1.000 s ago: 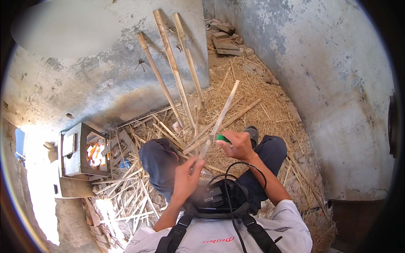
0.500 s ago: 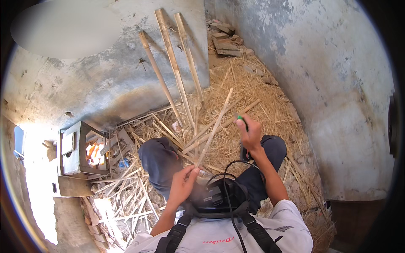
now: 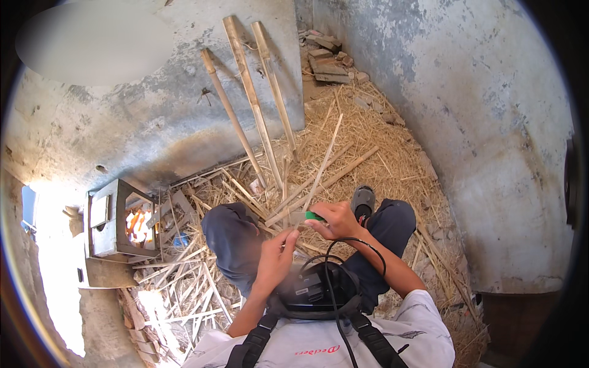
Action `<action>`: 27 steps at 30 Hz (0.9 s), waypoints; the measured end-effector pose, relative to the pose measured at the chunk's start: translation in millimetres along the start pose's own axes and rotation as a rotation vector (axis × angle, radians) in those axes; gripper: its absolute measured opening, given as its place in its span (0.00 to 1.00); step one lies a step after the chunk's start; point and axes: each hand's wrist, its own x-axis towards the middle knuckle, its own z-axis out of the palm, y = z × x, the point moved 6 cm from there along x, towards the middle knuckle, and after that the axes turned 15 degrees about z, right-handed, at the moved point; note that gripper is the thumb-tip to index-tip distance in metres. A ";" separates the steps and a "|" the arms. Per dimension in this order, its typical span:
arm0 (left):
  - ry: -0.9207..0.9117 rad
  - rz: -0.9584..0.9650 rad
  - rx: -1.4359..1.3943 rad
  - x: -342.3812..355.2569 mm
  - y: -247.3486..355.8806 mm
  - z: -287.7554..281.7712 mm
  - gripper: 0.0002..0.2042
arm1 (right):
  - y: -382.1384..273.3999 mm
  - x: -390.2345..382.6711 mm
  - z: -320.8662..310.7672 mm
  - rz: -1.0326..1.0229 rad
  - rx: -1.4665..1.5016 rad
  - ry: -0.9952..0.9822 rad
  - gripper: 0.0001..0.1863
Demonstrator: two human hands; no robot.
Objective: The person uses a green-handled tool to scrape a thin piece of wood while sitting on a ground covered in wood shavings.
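My left hand point(image 3: 276, 253) pinches the near end of a thin, pale bamboo strip point(image 3: 326, 156) that slants up and away over the straw. My right hand point(image 3: 337, 219) is closed round the green handle of a knife point(image 3: 314, 216). The knife's short blade points left and lies at the strip, just above my left fingertips. Whether the edge has cut into the strip is too small to tell. Both hands are close together between my knees.
Three bamboo poles point(image 3: 253, 98) lean on the wall ahead. To the left stands a metal stove point(image 3: 105, 232) with a fire burning inside. Cut strips point(image 3: 199, 293) litter the floor beside it. Straw point(image 3: 392, 165) spreads on the right, with bricks point(image 3: 328, 67) in the far corner.
My right hand has come down and left, bringing the knife from beside the strip to its near end. The strip has tilted slightly; my left hand still grips it.
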 end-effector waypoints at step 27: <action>-0.012 -0.081 0.072 -26.5 1.5 -12.0 0.13 | 36.8 21.9 -44.4 0.351 -0.092 0.218 0.13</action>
